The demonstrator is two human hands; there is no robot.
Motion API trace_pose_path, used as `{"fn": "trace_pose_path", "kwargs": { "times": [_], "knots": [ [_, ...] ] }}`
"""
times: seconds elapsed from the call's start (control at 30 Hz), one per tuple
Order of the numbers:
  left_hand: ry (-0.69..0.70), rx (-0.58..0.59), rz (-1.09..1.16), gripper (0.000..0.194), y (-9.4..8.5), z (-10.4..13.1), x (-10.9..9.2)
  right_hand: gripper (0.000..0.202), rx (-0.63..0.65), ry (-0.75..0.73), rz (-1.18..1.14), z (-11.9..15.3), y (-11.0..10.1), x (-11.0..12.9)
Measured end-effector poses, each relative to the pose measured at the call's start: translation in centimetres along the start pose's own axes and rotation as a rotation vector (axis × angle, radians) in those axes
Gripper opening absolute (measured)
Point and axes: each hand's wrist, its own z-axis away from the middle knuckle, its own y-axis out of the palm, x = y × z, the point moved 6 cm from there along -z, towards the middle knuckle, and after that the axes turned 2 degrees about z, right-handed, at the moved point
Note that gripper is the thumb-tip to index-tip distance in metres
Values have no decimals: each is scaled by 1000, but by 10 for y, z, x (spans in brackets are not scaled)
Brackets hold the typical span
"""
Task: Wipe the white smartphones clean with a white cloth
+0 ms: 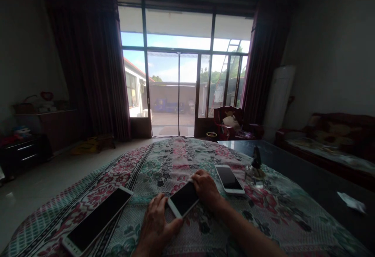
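A white-framed smartphone (182,200) with a dark screen lies slanted on the flowered tablecloth (152,167) in front of me. My left hand (158,220) grips its lower left end, thumb along the bottom corner and fingers at the side. Around the upper right end my right hand (206,186) has its fingers curled, hiding that part. A bit of white shows at those fingertips; I cannot tell if it is the phone's corner. Just right of that hand rests a second white smartphone (230,179), screen dark. Left of my left hand lies a larger white-framed phone (98,220).
A clear bottle with a black spray top (255,171) stands on the cloth at right. Crumpled white paper (351,202) lies on the dark tabletop (310,194). Beyond are a wooden armchair (230,122), a sofa (336,136), glass doors (172,93) and a low cabinet (26,151).
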Motion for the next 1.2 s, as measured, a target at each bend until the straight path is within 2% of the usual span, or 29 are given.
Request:
{"fn": "trace_pose_path", "kwargs": {
  "times": [0.13,0.27,0.5,0.67,0.77,1.07,1.2],
  "knots": [
    [15,-2,-8,67,-3,1,-4,27,-2,45,0,-2,-3,-10],
    [36,-32,-4,64,-5,1,-5,25,17,18,2,5,-3,8],
    [46,-16,-30,66,0,-2,3,24,88,-226,-101,24,8,61],
    [51,-36,-17,64,3,-3,6,28,56,-392,-263,34,17,77],
    [59,-44,-16,62,1,-2,5,27,32,-387,-289,29,19,70],
    [80,-47,-13,62,1,-3,5,32,33,-100,-185,-2,8,9],
    [90,-58,-14,62,2,-3,5,36,44,-36,-158,-8,11,-8]
  ]
}}
